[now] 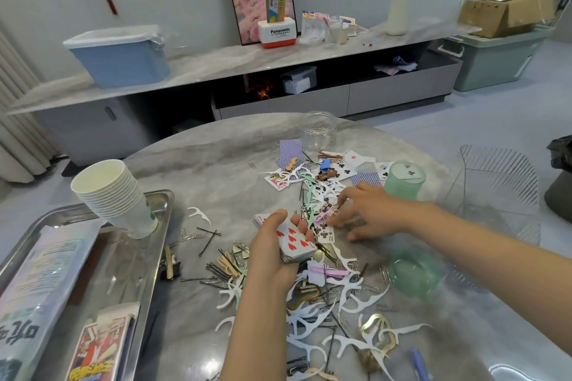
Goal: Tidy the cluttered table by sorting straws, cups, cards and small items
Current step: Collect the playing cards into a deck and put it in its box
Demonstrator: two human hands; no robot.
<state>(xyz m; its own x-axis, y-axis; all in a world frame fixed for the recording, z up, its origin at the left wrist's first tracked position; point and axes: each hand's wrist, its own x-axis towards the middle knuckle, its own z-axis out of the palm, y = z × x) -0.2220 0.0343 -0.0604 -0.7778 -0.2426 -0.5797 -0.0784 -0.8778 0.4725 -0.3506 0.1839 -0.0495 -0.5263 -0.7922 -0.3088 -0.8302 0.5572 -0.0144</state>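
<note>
My left hand holds a stack of playing cards face up, a seven of hearts on top, above the middle of the table. My right hand reaches left with fingers spread, its fingertips on a club card lying in the clutter; whether it grips the card is unclear. More loose cards lie farther back. White floss picks, hairpins and paper clips are scattered around both hands. A stack of paper cups leans on the metal tray at the left.
A clear jar stands at the table's far side, a green lidded jar right of my right hand, a green lid nearer. The tray holds a card box and packets. A clear chair is at right.
</note>
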